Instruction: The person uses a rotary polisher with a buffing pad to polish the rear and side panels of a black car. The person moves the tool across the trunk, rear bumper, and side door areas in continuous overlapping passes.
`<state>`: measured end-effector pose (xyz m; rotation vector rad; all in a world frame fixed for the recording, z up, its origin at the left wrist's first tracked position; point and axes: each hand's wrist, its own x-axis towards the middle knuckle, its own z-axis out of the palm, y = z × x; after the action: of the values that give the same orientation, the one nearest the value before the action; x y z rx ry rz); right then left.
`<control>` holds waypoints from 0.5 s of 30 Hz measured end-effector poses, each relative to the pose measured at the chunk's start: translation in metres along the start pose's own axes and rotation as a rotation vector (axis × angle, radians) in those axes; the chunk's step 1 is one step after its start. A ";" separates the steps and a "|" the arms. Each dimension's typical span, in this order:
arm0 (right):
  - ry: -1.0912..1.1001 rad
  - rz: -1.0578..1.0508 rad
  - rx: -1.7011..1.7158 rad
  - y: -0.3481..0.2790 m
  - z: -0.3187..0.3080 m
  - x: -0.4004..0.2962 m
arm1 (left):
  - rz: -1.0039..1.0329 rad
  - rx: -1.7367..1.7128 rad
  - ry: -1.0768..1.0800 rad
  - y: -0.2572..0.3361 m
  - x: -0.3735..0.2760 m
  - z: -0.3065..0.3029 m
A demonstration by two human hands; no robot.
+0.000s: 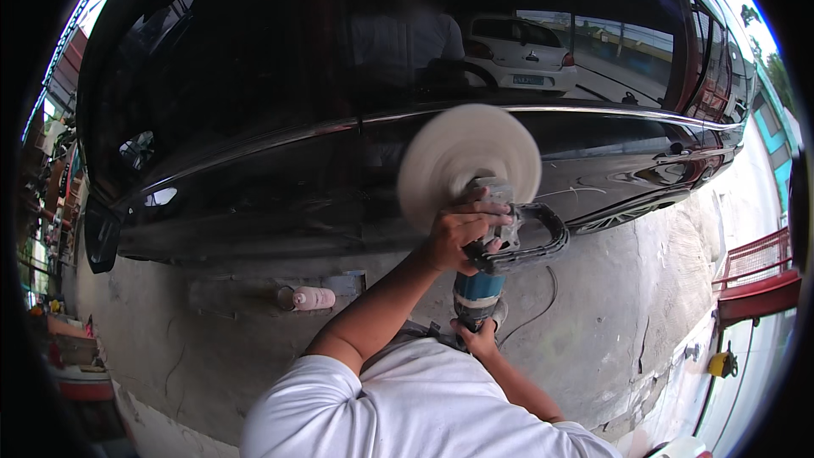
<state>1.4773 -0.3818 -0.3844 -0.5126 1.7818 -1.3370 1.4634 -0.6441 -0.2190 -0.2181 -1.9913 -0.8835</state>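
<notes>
My left hand (467, 232) grips the front head of a blue and black rotary polisher (480, 286), beside its black loop handle (547, 235). Lower down, my right hand (477, 334) is closed around the tool's rear body. The round whitish polishing pad (470, 162) looks blurred, as if spinning, and lies at the side of a glossy black car (286, 203), overlapping the chrome strip (610, 116) below the windows. Whether the whole pad face touches the panel cannot be told. The car's dark side glass reflects a white hatchback and a person in a white shirt.
A pink plastic bottle (313, 298) lies on the concrete floor (241, 356) left of my arms. A dark cord (550, 299) curves over the floor at the right. The car's side mirror (102, 235) juts out at far left. A red metal frame (757, 296) stands at far right.
</notes>
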 end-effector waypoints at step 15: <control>-0.207 -0.153 -0.611 -0.084 0.102 0.024 | -0.163 0.575 0.574 0.039 -0.156 -0.199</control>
<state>1.5329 -0.4885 -0.3248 -1.0927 1.9892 -0.7742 1.7047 -0.7182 -0.2602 0.4812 -1.6400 -0.3725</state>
